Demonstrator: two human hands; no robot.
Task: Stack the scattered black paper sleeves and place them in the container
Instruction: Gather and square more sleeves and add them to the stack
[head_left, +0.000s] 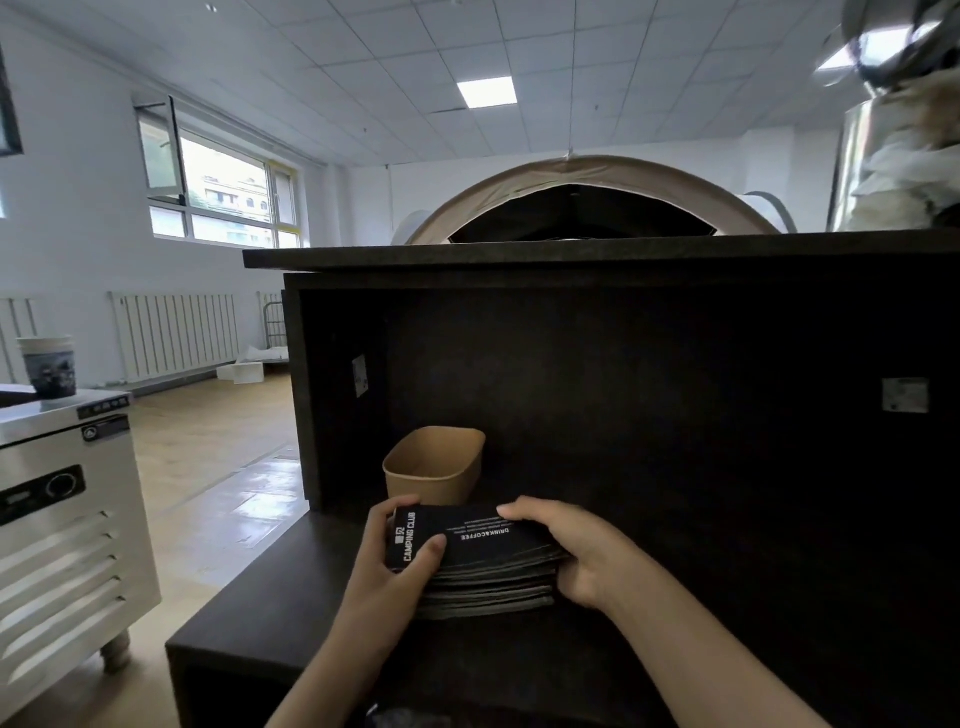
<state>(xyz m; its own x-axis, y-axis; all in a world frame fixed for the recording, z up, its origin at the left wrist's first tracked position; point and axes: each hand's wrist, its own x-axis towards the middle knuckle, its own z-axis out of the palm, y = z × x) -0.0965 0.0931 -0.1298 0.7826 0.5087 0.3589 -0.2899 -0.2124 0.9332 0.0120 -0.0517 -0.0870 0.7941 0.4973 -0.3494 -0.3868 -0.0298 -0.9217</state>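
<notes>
Head view: the sleeves (488, 566) are gathered into one thick stack on the dark bench (270, 618), and I see no loose ones left. The left hand (395, 566) grips the stack's near end, thumb on top; the right hand (571, 551) clasps the far end, fingers (519, 512) curled over the edge. So stacking looks done and placing remains. The brown container (436, 465) stands just behind the stack, and what shows of its inside looks empty.
</notes>
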